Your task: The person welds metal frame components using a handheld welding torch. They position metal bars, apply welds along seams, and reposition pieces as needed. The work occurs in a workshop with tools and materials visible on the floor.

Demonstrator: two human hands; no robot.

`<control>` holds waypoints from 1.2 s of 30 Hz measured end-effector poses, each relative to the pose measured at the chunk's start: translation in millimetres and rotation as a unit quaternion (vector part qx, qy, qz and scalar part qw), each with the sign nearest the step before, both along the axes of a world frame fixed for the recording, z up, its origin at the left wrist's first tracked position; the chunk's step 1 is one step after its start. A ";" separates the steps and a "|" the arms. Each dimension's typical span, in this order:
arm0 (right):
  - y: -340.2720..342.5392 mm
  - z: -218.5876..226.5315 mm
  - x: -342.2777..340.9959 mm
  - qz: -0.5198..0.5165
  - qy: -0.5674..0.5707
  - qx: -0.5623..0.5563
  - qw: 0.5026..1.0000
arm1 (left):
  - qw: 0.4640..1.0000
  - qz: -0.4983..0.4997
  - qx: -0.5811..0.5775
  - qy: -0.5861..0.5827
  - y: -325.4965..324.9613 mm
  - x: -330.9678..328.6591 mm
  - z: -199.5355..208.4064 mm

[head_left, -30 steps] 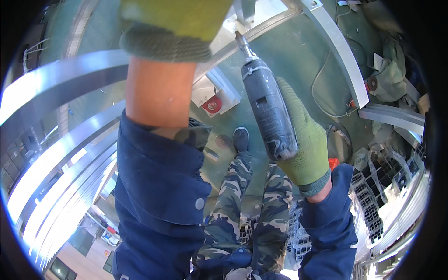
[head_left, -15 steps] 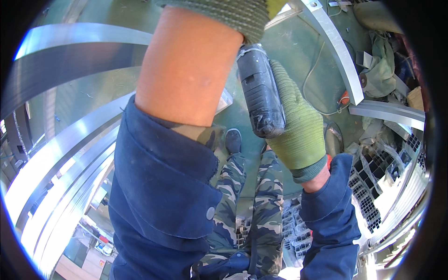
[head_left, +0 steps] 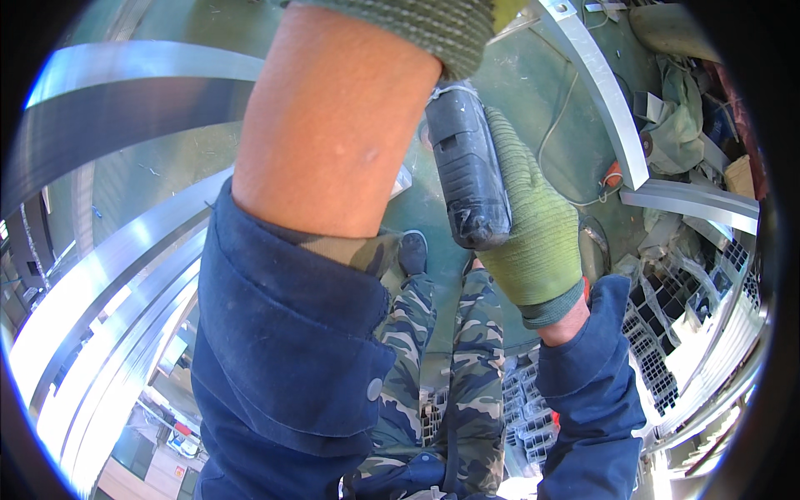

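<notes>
"Dark grey casing is seen mid-view. What is it, and how is it held?"

"A power driver point(head_left: 468, 167), gripped by the right hand point(head_left: 537, 225) in a yellow-green knit glove. One digit is laid straight along the driver's right flank, and the hand is closed against the casing; the other fingers are hidden behind it."

"And the left hand point(head_left: 507, 12)?"

"Beyond the driver's front end, mostly cut off by the upper edge. Only a scrap of glove and its ribbed cuff point(head_left: 417, 33) are shown, so how far those fingers are spread, or what is held in them, cannot be told. The driver's nose is covered by that cuff."

"What is found around the driver?"

"To its left, beyond the bare forearm point(head_left: 329, 125), long silver metal bars point(head_left: 125, 242) are ranged. To its right, a pale metal strip point(head_left: 612, 100), a thin cable point(head_left: 560, 121) and an orange fitting point(head_left: 612, 175) are seen over the green floor point(head_left: 521, 75). Nearer the body than the driver, camouflage trousers point(head_left: 477, 333) are worn, and a dark shoe point(head_left: 413, 252) is seen just left of its rear end."
</notes>
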State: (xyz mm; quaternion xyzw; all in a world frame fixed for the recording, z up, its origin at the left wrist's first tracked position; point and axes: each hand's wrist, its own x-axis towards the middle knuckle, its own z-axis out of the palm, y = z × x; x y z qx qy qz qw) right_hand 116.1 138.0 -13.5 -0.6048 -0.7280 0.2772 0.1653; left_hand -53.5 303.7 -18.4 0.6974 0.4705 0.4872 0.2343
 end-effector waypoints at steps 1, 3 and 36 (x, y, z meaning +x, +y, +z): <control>-0.9 -0.1 -0.6 -0.001 -0.010 0.004 1.000 | 1.000 0.000 -0.001 -0.002 -0.4 0.0 0.2; -2.3 -1.0 -2.3 -0.005 -0.032 0.012 0.999 | 1.000 -0.002 0.001 -0.001 1.6 1.7 1.0; -9.2 -2.0 -2.5 0.008 -0.019 -0.018 1.000 | 1.000 -0.001 -0.004 0.004 1.1 4.2 -4.6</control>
